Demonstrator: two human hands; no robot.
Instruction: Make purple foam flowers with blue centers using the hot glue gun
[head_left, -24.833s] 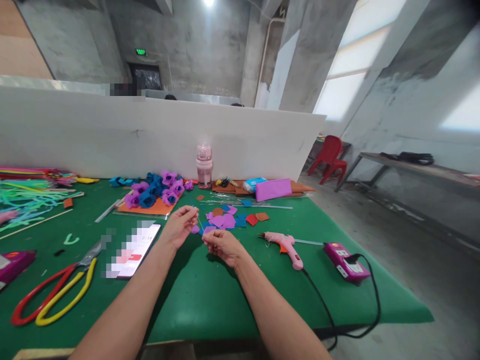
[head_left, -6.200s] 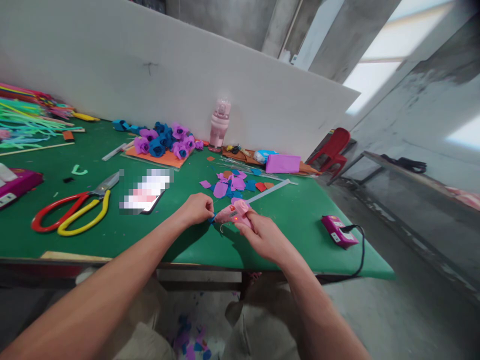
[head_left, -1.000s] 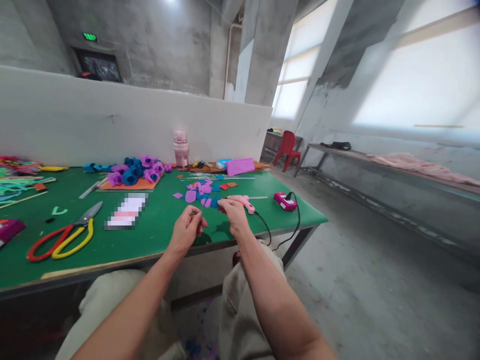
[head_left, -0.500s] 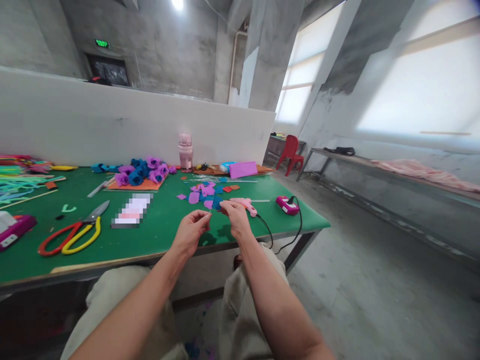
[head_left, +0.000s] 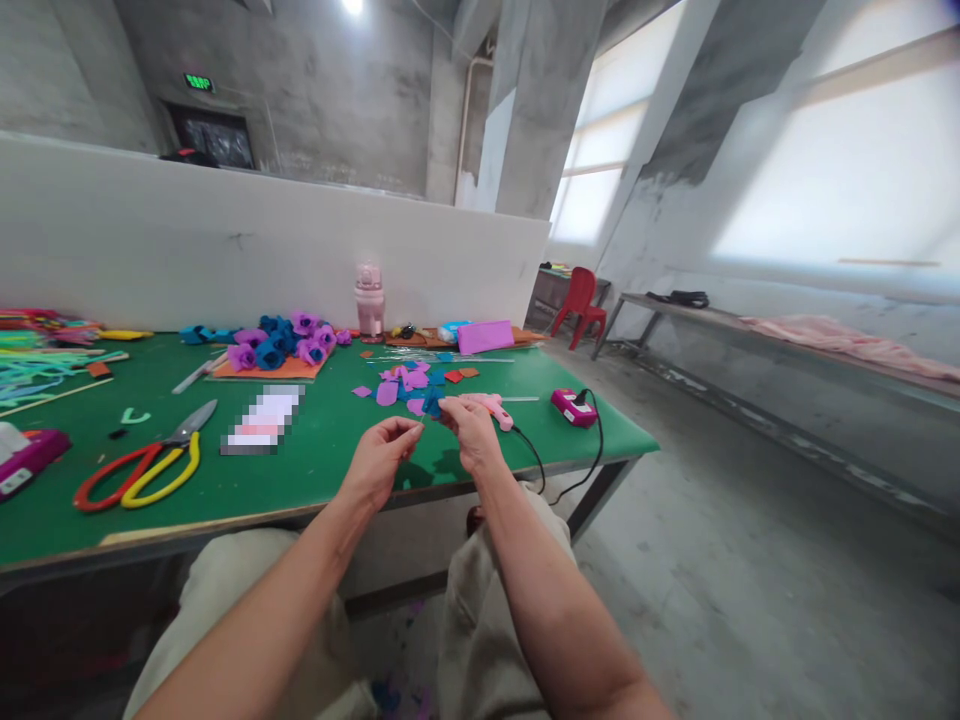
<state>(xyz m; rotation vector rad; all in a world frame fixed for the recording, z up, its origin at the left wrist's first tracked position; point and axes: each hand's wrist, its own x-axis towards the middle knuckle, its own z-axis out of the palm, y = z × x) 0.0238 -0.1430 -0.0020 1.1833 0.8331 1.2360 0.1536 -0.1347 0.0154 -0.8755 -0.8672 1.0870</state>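
Note:
My left hand (head_left: 381, 455) is closed in a pinch above the front edge of the green table. A thin wire, hard to see, shows at its fingertips. My right hand (head_left: 472, 432), just to the right, pinches a blue paper piece (head_left: 433, 402) whose edges look curled. The two hands are close but apart. Behind the right hand lies a pink glue gun (head_left: 493, 408), partly hidden by the fingers. Loose purple paper petals (head_left: 387, 392) and blue ones are scattered beyond the hands. Purple and blue paper flowers (head_left: 271, 352) sit on an orange sheet at the back left.
Scissors (head_left: 150, 468) with red and yellow handles lie at the left, near a blurred-out phone-shaped item (head_left: 264, 420). A magenta power block (head_left: 574, 408) with a black cord stands at the right. A pink bottle (head_left: 370, 302) and thin wires (head_left: 420, 354) are at the back.
The blue paper piece has turned a little in my right fingers and looks more crumpled. Both hands stay nearly in place. The view has shifted slightly.

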